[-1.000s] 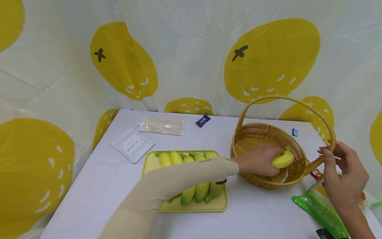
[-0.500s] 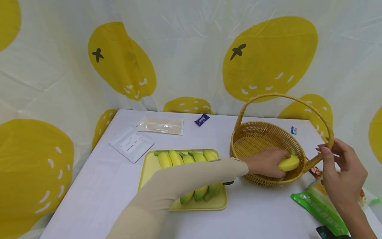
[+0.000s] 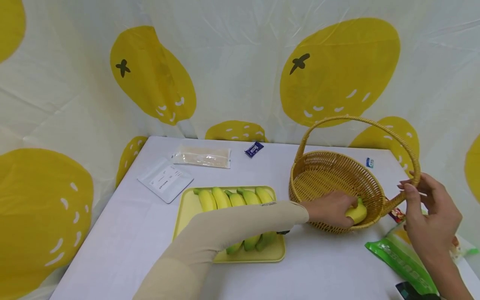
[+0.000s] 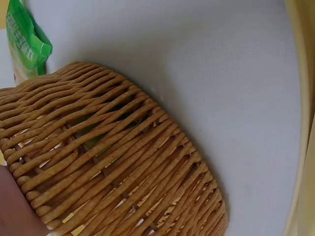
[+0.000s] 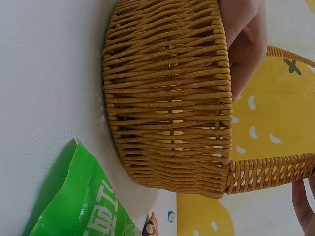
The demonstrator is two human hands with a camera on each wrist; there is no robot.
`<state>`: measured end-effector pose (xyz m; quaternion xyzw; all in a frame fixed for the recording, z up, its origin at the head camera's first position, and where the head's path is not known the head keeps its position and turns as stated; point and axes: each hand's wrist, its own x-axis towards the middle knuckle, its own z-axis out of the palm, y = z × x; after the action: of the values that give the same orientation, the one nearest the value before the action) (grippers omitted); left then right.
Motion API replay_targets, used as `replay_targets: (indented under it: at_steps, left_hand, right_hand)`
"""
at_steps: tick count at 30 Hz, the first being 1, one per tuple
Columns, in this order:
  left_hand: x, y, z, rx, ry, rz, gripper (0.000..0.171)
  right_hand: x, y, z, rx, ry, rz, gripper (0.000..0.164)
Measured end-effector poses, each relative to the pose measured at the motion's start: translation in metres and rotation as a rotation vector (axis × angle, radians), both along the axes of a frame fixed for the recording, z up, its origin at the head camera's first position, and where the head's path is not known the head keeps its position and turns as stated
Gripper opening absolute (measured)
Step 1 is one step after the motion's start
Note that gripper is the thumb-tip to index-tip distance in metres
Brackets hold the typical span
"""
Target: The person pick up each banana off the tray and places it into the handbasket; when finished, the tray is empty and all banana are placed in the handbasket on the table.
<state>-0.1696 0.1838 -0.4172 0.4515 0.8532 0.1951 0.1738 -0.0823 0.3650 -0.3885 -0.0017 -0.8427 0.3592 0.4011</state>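
Inside the wicker basket [image 3: 318,175], my left hand [image 3: 330,207] holds a yellow banana [image 3: 358,212] with a green stem, low by the basket's right side. Its fingertips are partly hidden behind the palm and fruit. My right hand [image 3: 433,212] grips the tall basket handle [image 3: 413,160] at its right side, thumb in front. The right wrist view shows the woven wall [image 5: 167,98] resting on the table, with the left hand [image 5: 246,54] reaching over the rim. Several more bananas [image 3: 221,198] lie in a row on a yellow tray [image 3: 262,256], partly covered by the left sleeve.
A green plastic bag [image 3: 405,262] lies right of the basket, beside a small red packet [image 3: 396,214]. At the back are a dark blue wrapper [image 3: 254,149], a clear long packet [image 3: 202,156], a white pouch [image 3: 165,180] and a small blue wrapper [image 3: 369,162].
Within the basket, my left hand and the banana shifted right, then came back left and slightly lower. The right hand stays on the handle.
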Motion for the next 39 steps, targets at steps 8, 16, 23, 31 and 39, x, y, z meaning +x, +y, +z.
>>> replay_targets:
  at_steps: [8, 16, 23, 31, 39]
  left_hand:
    - [0.001, -0.003, 0.000, -0.017, 0.029, -0.008, 0.041]
    - [0.009, -0.030, 0.025, 0.052, 0.140, -0.050, 0.053]
    - [0.015, -0.071, 0.055, 0.178, 0.115, 0.004, 0.050]
    - [0.015, -0.102, 0.065, 0.243, 0.126, 0.044, 0.051]
    - [0.018, -0.130, 0.055, 0.355, 0.114, 0.034, 0.050]
  right_hand:
    - [0.000, -0.001, 0.000, 0.004, 0.014, -0.002, 0.039]
    - [-0.001, -0.001, 0.000, -0.007, 0.014, -0.004, 0.038]
    - [-0.001, -0.001, -0.001, -0.012, 0.020, 0.012, 0.036]
    - [-0.001, 0.001, -0.001, -0.006, 0.061, 0.077, 0.036]
    - [-0.002, 0.006, -0.002, 0.019, 0.038, 0.073, 0.038]
